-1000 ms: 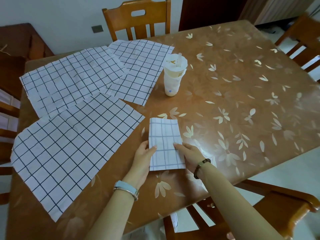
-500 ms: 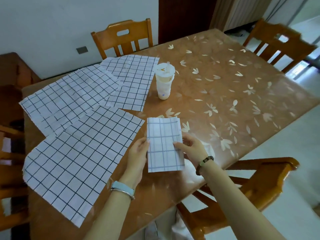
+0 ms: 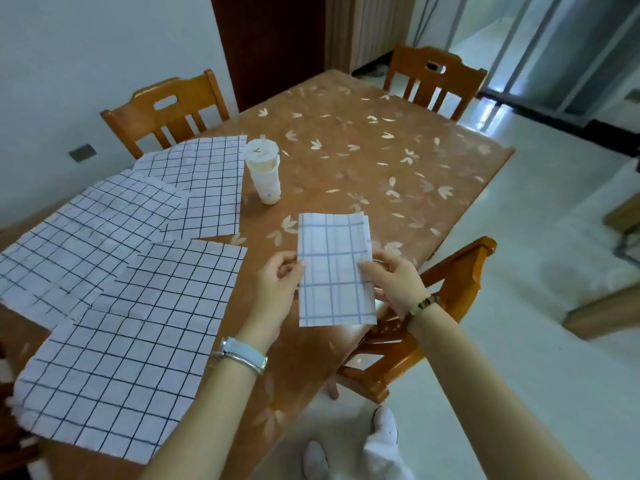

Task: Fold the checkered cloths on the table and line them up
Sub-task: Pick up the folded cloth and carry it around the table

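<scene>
Four checkered cloths we count in all. One folded cloth (image 3: 335,269), a narrow rectangle, sits between our two hands; three more lie spread flat to the left of the grip.

Left hand (image 3: 277,282): grip clamped on the folded cloth's left edge, thumb on top and fingers tucked under. Right hand (image 3: 393,280): grip clamped on the right edge at about the same height. We judge the matched holds keep the layers from sliding apart and the rectangle square while it is carried or set down; whether its underside touches the surface (image 3: 346,150) we cannot tell.

Nearest unfolded cloth (image 3: 131,344): just left of the left grip, overlapping the middle cloth (image 3: 86,244) beyond it. Far cloth (image 3: 204,188): up and left of the grip, its corner beside a lidded plastic cup (image 3: 263,174), which stands upright beyond the folded piece.

Bare stretch beyond and right of the grip: by our reckoning the likely room for the row, since the left side is taken by the unfolded stock.

Progress, as judged: one folded, three still to do.
</scene>
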Demonstrator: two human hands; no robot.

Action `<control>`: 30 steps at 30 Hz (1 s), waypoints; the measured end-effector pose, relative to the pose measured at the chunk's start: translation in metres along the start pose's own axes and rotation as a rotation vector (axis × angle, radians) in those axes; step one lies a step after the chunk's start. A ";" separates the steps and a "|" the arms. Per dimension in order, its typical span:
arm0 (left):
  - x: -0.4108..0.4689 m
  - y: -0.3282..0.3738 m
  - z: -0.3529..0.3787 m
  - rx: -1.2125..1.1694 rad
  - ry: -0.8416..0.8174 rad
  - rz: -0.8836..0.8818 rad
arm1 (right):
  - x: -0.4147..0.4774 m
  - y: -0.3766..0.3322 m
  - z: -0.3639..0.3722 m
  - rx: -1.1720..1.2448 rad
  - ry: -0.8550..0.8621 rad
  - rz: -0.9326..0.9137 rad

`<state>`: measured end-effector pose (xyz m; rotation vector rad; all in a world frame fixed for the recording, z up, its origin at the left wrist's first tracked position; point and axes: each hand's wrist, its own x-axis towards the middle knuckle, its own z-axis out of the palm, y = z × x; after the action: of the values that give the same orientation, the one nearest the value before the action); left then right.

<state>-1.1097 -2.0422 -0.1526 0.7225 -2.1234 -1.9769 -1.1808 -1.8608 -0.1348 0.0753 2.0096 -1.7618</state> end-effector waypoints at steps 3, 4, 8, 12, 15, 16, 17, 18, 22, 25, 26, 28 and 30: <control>-0.009 0.014 0.023 0.049 -0.105 0.041 | -0.021 -0.004 -0.028 0.047 0.069 0.018; -0.012 0.018 0.032 0.073 -0.128 0.044 | -0.028 -0.004 -0.038 0.059 0.093 0.027; -0.023 0.035 0.075 0.085 -0.207 0.074 | -0.052 -0.003 -0.085 0.139 0.163 0.027; -0.042 0.048 0.127 0.089 -0.262 0.087 | -0.075 0.009 -0.134 0.247 0.210 0.030; -0.059 0.051 0.170 0.088 -0.297 0.069 | -0.093 0.021 -0.174 0.322 0.240 0.023; -0.065 0.050 0.185 0.090 -0.318 0.057 | -0.100 0.026 -0.189 0.342 0.254 0.016; -0.072 0.048 0.198 0.100 -0.342 0.048 | -0.107 0.031 -0.203 0.358 0.267 0.011; -0.079 0.046 0.212 0.112 -0.362 0.051 | -0.114 0.036 -0.217 0.367 0.278 0.009; -0.111 0.042 0.265 0.131 -0.426 0.042 | -0.142 0.058 -0.273 0.372 0.310 0.019; -0.132 0.038 0.303 0.141 -0.476 0.025 | -0.159 0.071 -0.312 0.374 0.343 0.038; -0.138 0.038 0.313 0.147 -0.487 0.026 | -0.164 0.074 -0.323 0.372 0.349 0.039; -0.149 0.038 0.330 0.143 -0.501 0.022 | -0.172 0.078 -0.342 0.382 0.355 0.036; -0.159 0.037 0.349 0.116 -0.507 -0.004 | -0.180 0.081 -0.361 0.391 0.369 0.031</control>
<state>-1.1285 -1.6583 -0.1253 0.2496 -2.5223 -2.2368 -1.1032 -1.4573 -0.1170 0.5902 1.8464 -2.2259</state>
